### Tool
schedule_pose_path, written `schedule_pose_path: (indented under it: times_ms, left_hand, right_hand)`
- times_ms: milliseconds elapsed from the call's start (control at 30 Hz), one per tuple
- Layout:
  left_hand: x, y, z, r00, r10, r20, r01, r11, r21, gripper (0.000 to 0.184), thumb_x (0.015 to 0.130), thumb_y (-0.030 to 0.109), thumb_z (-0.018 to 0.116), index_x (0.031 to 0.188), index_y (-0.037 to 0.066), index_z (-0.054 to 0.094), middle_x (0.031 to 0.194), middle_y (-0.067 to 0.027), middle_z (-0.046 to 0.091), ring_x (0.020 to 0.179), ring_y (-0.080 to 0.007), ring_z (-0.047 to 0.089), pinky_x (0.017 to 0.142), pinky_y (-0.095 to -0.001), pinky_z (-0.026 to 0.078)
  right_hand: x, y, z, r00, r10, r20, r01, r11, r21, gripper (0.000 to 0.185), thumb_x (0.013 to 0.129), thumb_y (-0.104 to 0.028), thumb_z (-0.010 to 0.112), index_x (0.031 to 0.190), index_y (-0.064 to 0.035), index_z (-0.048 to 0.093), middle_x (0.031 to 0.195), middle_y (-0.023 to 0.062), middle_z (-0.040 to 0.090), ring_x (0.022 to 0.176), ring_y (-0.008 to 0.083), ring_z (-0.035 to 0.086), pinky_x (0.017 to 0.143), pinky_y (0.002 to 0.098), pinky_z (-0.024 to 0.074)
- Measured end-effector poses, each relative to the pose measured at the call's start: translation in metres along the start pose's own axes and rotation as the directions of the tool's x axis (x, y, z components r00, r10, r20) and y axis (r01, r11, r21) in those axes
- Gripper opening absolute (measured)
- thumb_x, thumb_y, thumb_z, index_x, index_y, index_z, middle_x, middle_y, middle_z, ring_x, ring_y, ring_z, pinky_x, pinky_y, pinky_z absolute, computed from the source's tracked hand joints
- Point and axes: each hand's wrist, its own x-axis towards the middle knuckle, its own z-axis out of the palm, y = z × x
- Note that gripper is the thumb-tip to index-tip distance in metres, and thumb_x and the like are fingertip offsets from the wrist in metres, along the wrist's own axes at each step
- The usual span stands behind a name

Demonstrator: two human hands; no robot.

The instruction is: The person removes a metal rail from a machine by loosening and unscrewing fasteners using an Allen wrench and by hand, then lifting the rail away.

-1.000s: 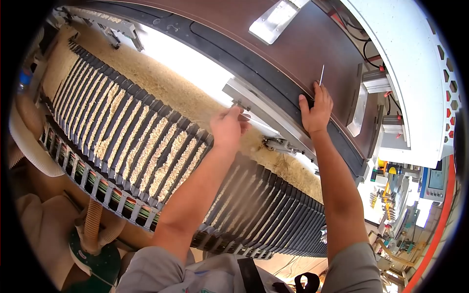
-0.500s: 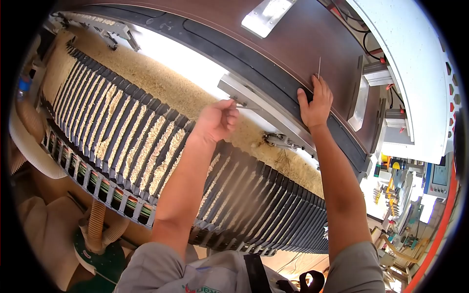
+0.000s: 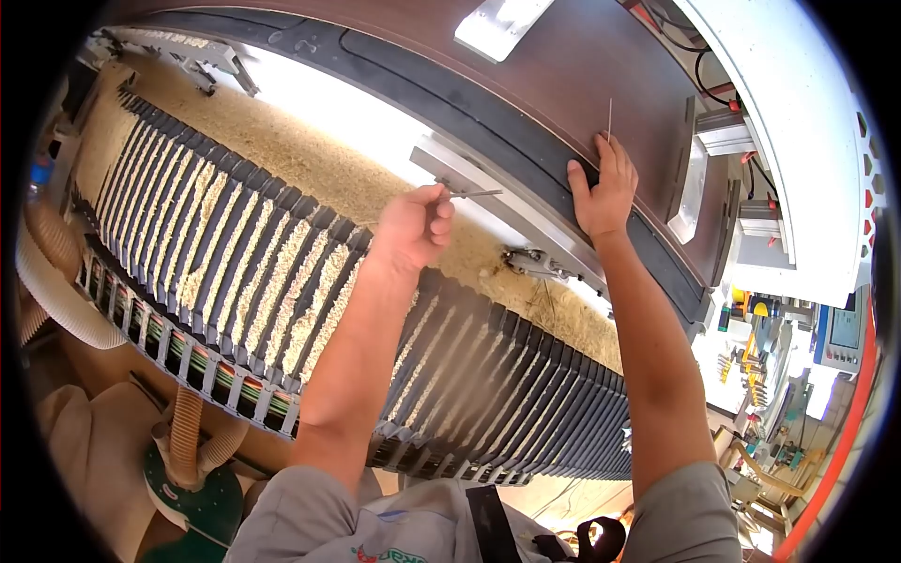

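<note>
My left hand (image 3: pixel 414 227) is closed in a pinch around a thin metal rod that looks like a hex key (image 3: pixel 479 194). Its free end points right, towards a grey metal bar (image 3: pixel 469 176) under the machine bed's edge; I cannot tell whether they touch. My right hand (image 3: pixel 606 192) rests over the bed's black edge strip (image 3: pixel 450 98), thumb apart from the fingers. A second thin metal rod (image 3: pixel 610 114) sticks out from between its fingers, its lower part hidden, and seems tucked in them.
Below my forearms runs a black cable chain (image 3: pixel 526 389) with wood shavings between its links. Sawdust (image 3: pixel 310 150) covers the ledge behind it. Clamps (image 3: pixel 690 192) stand on the brown bed at right. Hoses (image 3: pixel 66 281) and a green machine base (image 3: pixel 202 502) lie lower left.
The left hand has drawn slightly back from the metal bar, and more of the hex key shows now. My right hand stays on the edge strip. The whole view has shifted a little.
</note>
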Motion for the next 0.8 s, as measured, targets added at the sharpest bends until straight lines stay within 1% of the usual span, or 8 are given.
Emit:
schedule_pose_path:
  times_ms: [100,200,233,333,433,533,667,800]
  left_hand:
    - [-0.003,-0.021,0.009,0.920,0.370,-0.127,-0.295,0.870,0.396,0.016,0.100,0.014,0.062,0.086,0.008,0.065,0.067,-0.0023,0.060,0.051,-0.0165,0.052,0.047,-0.0307,0.039]
    - [0.014,-0.043,-0.010,0.319,0.864,0.391,-0.426,-0.238,0.873,0.015,0.099,0.015,0.064,0.089,0.004,0.068,0.068,-0.0090,0.059,0.054,-0.0211,0.056,0.051,-0.0343,0.044]
    - [0.014,-0.044,-0.011,0.299,0.870,0.391,-0.389,-0.264,0.883,0.026,0.100,0.026,0.062,0.083,0.007,0.063,0.078,-0.0180,0.063,0.071,-0.0413,0.060,0.059,-0.0449,0.048]
    - [0.010,-0.037,-0.016,0.354,0.824,0.443,-0.380,-0.307,0.873,0.021,0.100,0.023,0.063,0.091,0.004,0.067,0.079,-0.0153,0.067,0.070,-0.0341,0.066,0.060,-0.0425,0.050]
    - [0.019,-0.044,-0.027,0.809,0.582,0.087,-0.333,0.330,0.883,0.016,0.099,0.016,0.062,0.103,0.002,0.069,0.087,-0.0122,0.072,0.075,-0.0257,0.070,0.064,-0.0377,0.054]
    - [0.019,-0.052,-0.015,0.970,0.145,-0.194,-0.094,0.964,0.250,0.015,0.101,0.013,0.064,0.107,0.000,0.067,0.088,-0.0101,0.071,0.073,-0.0201,0.070,0.060,-0.0297,0.057]
    - [0.060,-0.019,-0.065,0.932,0.300,-0.203,-0.338,0.922,-0.189,0.023,0.099,-0.005,0.049,0.119,-0.007,0.059,0.104,-0.0176,0.069,0.083,-0.0221,0.071,0.072,-0.0338,0.063]
    - [0.008,0.027,-0.017,0.740,0.615,-0.272,-0.594,0.788,0.164,0.047,0.097,-0.004,0.046,0.142,-0.008,0.036,0.107,-0.0194,0.063,0.088,-0.0246,0.068,0.082,-0.0358,0.059]
  right_hand:
    - [0.000,0.000,-0.001,1.000,-0.004,0.003,0.004,1.000,0.003,0.055,0.089,-0.033,0.069,0.135,-0.0049,0.058,0.143,0.0151,0.056,0.133,0.0353,0.050,0.114,0.0468,0.0330]
    - [0.001,0.000,-0.001,1.000,0.004,0.007,-0.004,1.000,-0.001,0.055,0.089,-0.033,0.069,0.135,-0.0048,0.058,0.143,0.0152,0.056,0.133,0.0353,0.050,0.114,0.0467,0.0327]
    - [0.001,-0.001,-0.002,1.000,0.008,0.013,-0.008,1.000,-0.004,0.055,0.089,-0.033,0.069,0.135,-0.0048,0.058,0.143,0.0152,0.056,0.133,0.0353,0.049,0.114,0.0467,0.0326]
    - [0.001,-0.001,-0.003,1.000,0.013,0.016,-0.013,1.000,-0.004,0.055,0.089,-0.033,0.069,0.135,-0.0048,0.058,0.144,0.0152,0.056,0.134,0.0353,0.049,0.114,0.0469,0.0323]
    - [0.002,-0.002,-0.002,1.000,0.015,0.018,-0.015,1.000,0.006,0.055,0.089,-0.033,0.070,0.135,-0.0049,0.058,0.144,0.0153,0.055,0.134,0.0355,0.049,0.114,0.0470,0.0322]
    - [0.002,0.000,-0.001,1.000,0.010,0.016,-0.010,1.000,0.003,0.055,0.089,-0.033,0.069,0.135,-0.0050,0.058,0.144,0.0154,0.055,0.134,0.0356,0.049,0.114,0.0470,0.0322]
    - [0.000,0.001,-0.001,1.000,0.011,0.017,-0.011,1.000,0.007,0.055,0.089,-0.033,0.069,0.135,-0.0051,0.058,0.144,0.0156,0.055,0.134,0.0357,0.049,0.114,0.0467,0.0323]
    - [0.000,0.000,-0.001,1.000,0.008,0.011,-0.008,1.000,0.002,0.055,0.089,-0.033,0.069,0.135,-0.0051,0.058,0.143,0.0157,0.056,0.133,0.0358,0.049,0.114,0.0465,0.0326]
